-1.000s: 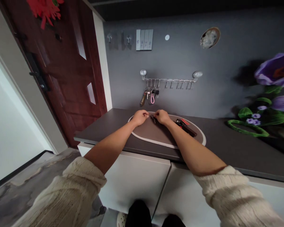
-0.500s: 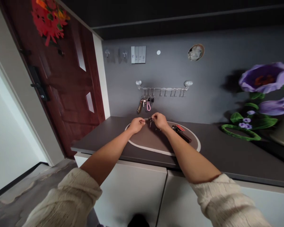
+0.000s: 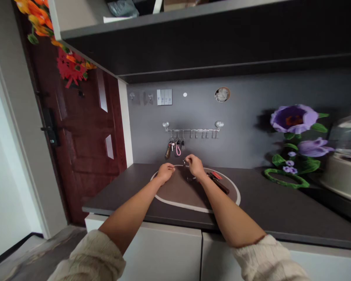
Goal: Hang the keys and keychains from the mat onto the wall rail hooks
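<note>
My right hand (image 3: 195, 166) is pinched on a small metal key ring (image 3: 184, 162), held over the brown mat (image 3: 178, 197) with the pale rim. What hangs from the ring is too small and blurred to make out fully. To its left, my left hand (image 3: 165, 173) hovers over the mat's left part with fingertips pressed together; whether anything is between them cannot be seen. Beside my right wrist lies a bunch of keys with a dark brown holder (image 3: 221, 185) and a red tag (image 3: 217, 175). Part of the mat is hidden by my right forearm.
Behind the mat, a metal hook rail (image 3: 193, 130) is fixed to the grey wall, several key sets (image 3: 172, 147) hanging at its left end. Purple knitted flowers (image 3: 295, 119) stand at right beside a glass-topped appliance (image 3: 346, 164). A dark shelf (image 3: 193, 50) overhangs the counter.
My view has tilted up, so the shelf shows more. My hands have moved apart slightly; the keys that were between both hands are now at my right hand only.
</note>
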The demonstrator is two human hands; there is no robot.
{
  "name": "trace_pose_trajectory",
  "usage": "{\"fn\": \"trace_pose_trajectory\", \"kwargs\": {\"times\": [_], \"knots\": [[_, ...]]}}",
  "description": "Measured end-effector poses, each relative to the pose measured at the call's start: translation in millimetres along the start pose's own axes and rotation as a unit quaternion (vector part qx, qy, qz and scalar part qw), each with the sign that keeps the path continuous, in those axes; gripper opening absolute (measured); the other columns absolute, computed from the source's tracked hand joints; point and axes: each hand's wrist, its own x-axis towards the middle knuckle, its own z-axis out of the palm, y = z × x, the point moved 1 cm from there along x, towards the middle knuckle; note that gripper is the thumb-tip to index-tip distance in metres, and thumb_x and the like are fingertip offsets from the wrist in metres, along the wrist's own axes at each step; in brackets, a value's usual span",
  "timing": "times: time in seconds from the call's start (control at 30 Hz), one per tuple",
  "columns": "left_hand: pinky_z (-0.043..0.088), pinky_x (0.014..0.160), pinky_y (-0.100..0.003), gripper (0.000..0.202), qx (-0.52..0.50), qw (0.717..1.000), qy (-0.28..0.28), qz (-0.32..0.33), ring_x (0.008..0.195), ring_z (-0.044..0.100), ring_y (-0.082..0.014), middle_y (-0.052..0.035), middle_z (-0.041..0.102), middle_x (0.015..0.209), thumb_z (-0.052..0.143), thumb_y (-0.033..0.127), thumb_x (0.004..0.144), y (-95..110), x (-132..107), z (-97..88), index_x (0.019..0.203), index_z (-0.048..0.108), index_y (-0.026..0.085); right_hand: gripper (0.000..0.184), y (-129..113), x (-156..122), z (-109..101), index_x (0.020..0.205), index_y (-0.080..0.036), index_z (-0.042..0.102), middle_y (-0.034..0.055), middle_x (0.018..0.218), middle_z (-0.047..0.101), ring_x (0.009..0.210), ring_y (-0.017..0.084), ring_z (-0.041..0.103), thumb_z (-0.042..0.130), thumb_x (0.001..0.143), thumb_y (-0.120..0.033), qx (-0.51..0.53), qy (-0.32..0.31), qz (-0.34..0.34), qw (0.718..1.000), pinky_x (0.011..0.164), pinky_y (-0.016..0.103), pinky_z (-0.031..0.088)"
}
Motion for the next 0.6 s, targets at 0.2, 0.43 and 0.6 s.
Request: {"fn": "trace_pose_trajectory", "kwargs": {"times": [0.2, 0.43, 0.6], "knots": [[0.036, 0.05, -0.018, 0.009, -0.056, 0.997, 0.044, -0.042, 0.048, 0.046, -0.0063, -0.0001, 0.058, 0.059, 0.053, 0.008, 0.066, 14, 3, 16.2, 0.07, 0.06, 0.012, 0.019, 6, 2, -7, 0.069, -0.015, 0.056, 0.002, 0.066, 0.057, 0.062, 0.012, 0.047, 0.037, 0.071, -0.018, 0.026, 0.046, -0.014, 0.999, 0.064, 0.024, 0.036], [0.038, 0.053, -0.019, 0.01, -0.078, 0.995, 0.035, 0.042, 0.051, 0.048, -0.0068, -0.0009, 0.058, 0.062, 0.048, 0.013, 0.071, 18, -4, 32.5, 0.072, 0.058, 0.012, 0.02, 0, 19, -26, 0.074, -0.015, 0.056, 0.0038, 0.071, 0.059, 0.066, 0.013, 0.05, 0.036, 0.073, -0.02, 0.035, 0.088, -0.005, 0.995, 0.066, 0.025, 0.038], [0.038, 0.053, -0.019, 0.012, -0.065, 0.993, 0.003, 0.099, 0.051, 0.048, -0.0072, -0.0006, 0.057, 0.06, 0.048, 0.018, 0.071, 19, -7, 34.7, 0.07, 0.059, 0.013, 0.02, -5, 44, -36, 0.075, -0.015, 0.055, 0.0027, 0.066, 0.058, 0.061, 0.012, 0.049, 0.036, 0.073, -0.02, 0.035, 0.099, -0.014, 0.994, 0.063, 0.023, 0.037]]}}
